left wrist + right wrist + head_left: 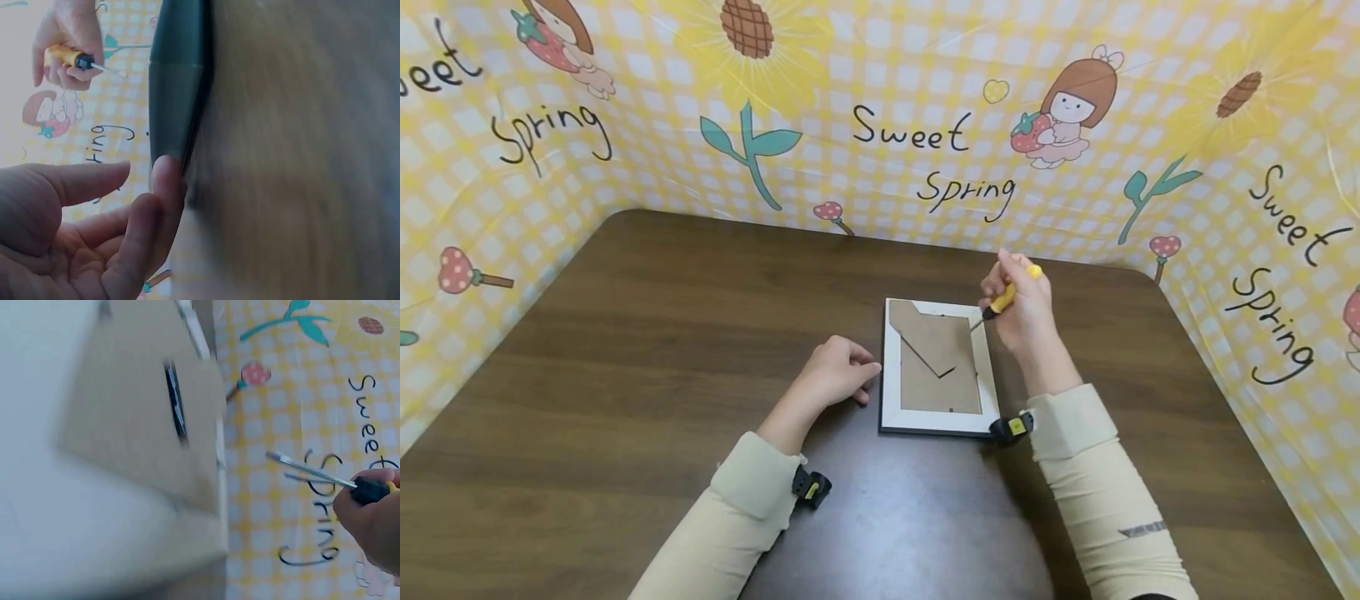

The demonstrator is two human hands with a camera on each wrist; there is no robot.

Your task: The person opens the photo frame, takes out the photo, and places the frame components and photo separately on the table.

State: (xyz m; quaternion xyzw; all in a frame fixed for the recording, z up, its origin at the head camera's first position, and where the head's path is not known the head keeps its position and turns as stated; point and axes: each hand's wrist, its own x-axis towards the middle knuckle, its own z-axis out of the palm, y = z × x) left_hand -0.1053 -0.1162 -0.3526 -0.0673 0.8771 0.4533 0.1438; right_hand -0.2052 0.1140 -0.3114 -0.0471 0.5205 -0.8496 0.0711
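A picture frame point(891, 396) lies back side up on the table, showing a white border and a brown backboard point(936, 396). A dark V-shaped line marks the board, and small dark tabs sit along its edges. My right hand point(1028, 312) grips the yellow handle of a screwdriver point(1004, 297); its metal blade point(312, 469) hangs over the frame's upper right corner in the head view. Beside the frame's left edge rests my left hand point(831, 372), fingers loosely bent and holding nothing. In the left wrist view, its fingertips point(165, 172) are right at the frame's dark side point(175, 106).
The brown wooden table point(625, 375) stretches widely to the left and in front of the frame. Yellow checked cloth point(895, 50) with flowers and lettering stands behind the table and along both sides. A small black camera point(1011, 427) on my right wrist overlaps the frame's lower right corner.
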